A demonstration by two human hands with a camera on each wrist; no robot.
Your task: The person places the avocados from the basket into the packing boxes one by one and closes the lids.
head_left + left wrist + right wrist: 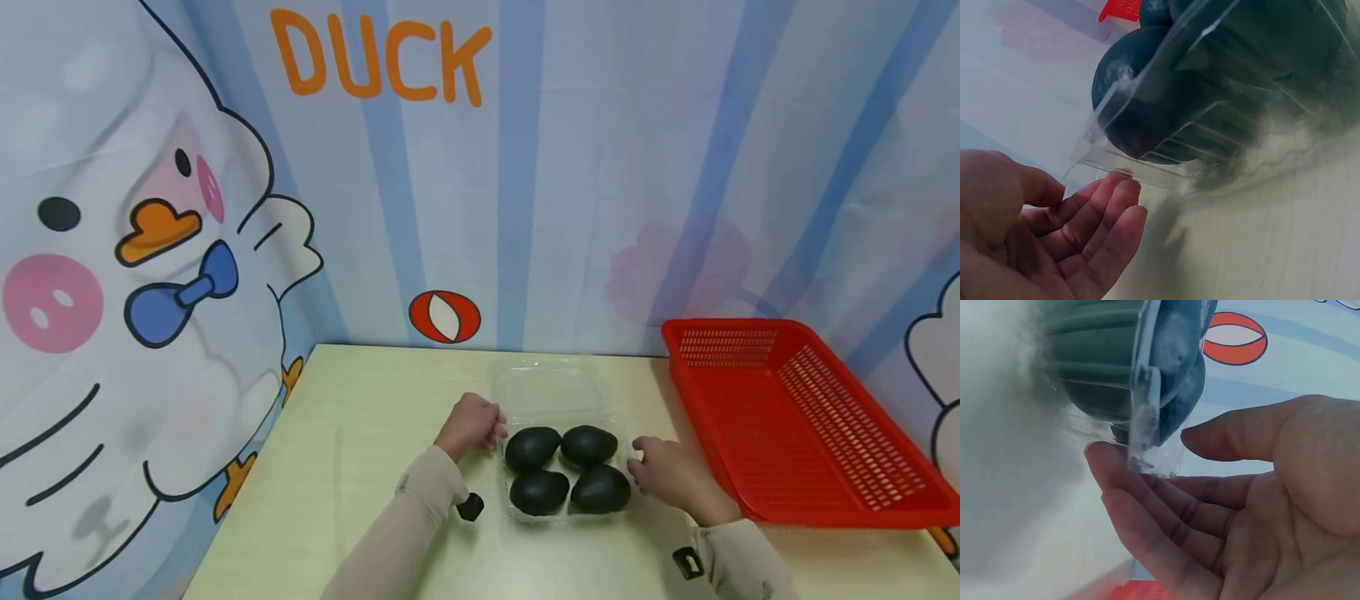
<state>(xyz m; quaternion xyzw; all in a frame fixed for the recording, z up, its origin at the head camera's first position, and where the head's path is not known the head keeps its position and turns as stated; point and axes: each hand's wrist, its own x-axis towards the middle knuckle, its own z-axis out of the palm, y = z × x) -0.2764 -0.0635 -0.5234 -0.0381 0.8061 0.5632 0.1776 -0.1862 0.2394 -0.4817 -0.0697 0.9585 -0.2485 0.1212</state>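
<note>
A clear plastic clamshell box [572, 482] lies on the table with its lid [551, 392] folded back toward the wall. Several dark avocados [538, 492] sit inside in two rows. My left hand [471, 423] is at the box's left side; in the left wrist view its loosely bent fingers [1119, 215] reach the rim corner, the thumb close to the edge. At the right side is my right hand [667, 471]. In the right wrist view its fingers [1141, 512] lie under the rim [1144, 425], with the thumb held apart from it.
A red plastic basket [690, 400] with perforated sides stands on the table to the right, close to my right hand. Behind the table [390, 392] hangs a blue and white cloth printed with a duck. Black wrist cameras [470, 507] are worn at both cuffs.
</note>
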